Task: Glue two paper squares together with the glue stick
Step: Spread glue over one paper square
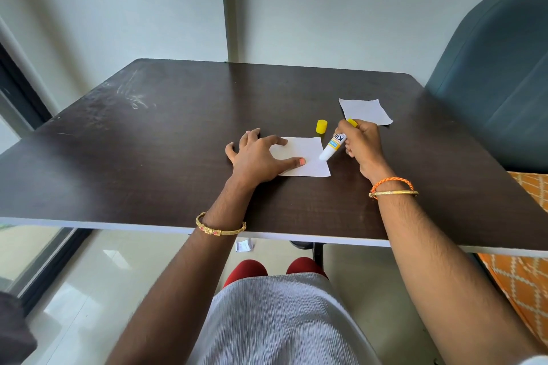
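A: What does the work sit on?

B: A dark brown wood-grain table (178, 139) with a pale edge, scuffed white at its far left. Plain pale walls stand behind, a teal padded chair (501, 74) is at the right, and the floor below is glossy and tiled.

A: And the papers?

B: One white paper square (308, 157) lies flat near the middle. The left hand (258, 157) presses on its left part, fingers spread and straight. A second paper square (364, 111) lies apart, farther right.

A: The glue?

B: The right hand (363, 142) is curled round the glue stick (333, 145), a white tube tilted so its tip touches the near square's right edge. Its yellow cap (321, 126) stands upright just beyond that square.
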